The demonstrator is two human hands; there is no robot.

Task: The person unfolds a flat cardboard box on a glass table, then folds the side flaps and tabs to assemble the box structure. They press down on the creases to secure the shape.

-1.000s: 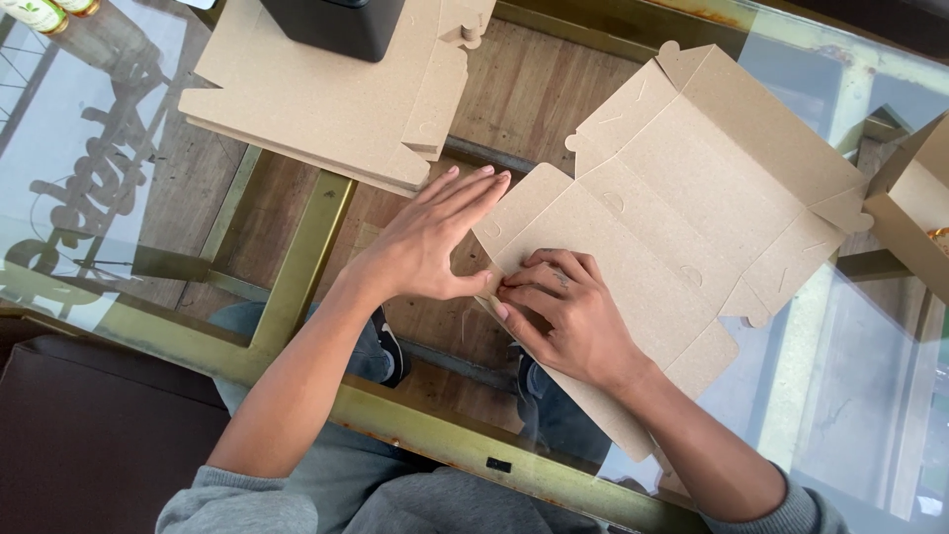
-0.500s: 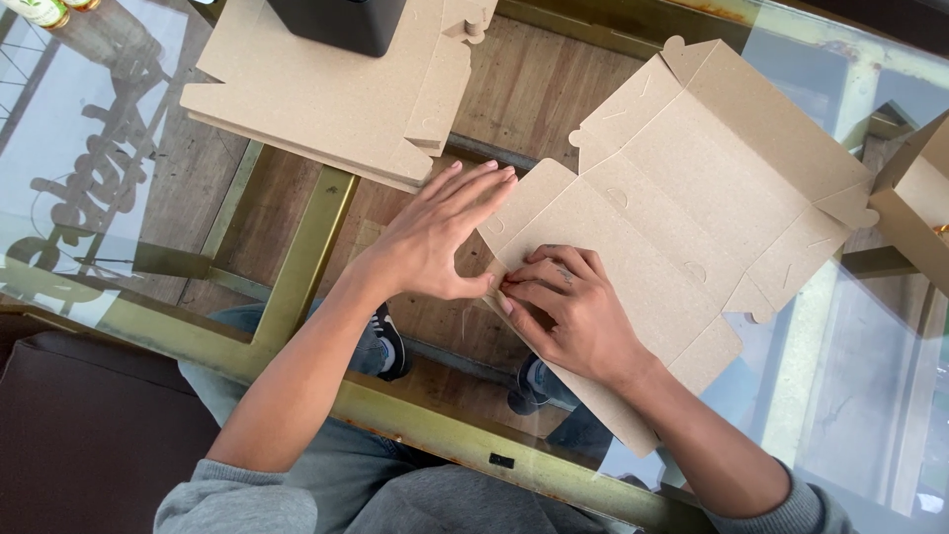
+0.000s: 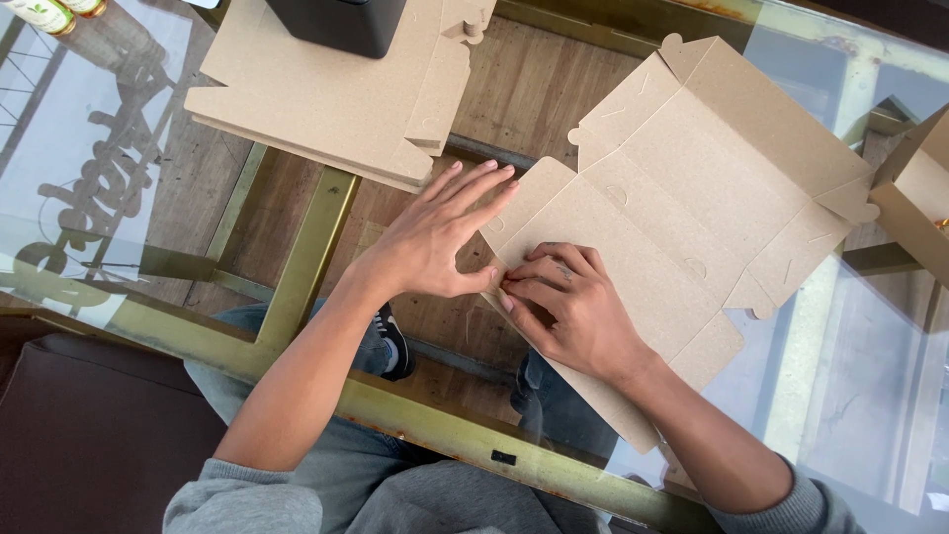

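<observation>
A flat, unfolded brown cardboard box blank (image 3: 692, 178) lies on the glass table top (image 3: 870, 396), stretching from the middle to the right. My left hand (image 3: 435, 237) rests flat with fingers spread on the blank's near-left flap. My right hand (image 3: 568, 307) presses down on the same flap's edge, fingers curled and its fingertips touching my left thumb. Neither hand lifts the cardboard off the table.
A stack of flat cardboard blanks (image 3: 326, 99) lies at the top left with a black box-shaped object (image 3: 336, 20) on it. A folded cardboard box (image 3: 919, 198) stands at the right edge. Two bottles (image 3: 59, 12) show at the top left corner. The brass table frame (image 3: 306, 257) runs beneath the glass.
Both hands stay on the flap's edge; the cardboard blank and hands have shifted only slightly.
</observation>
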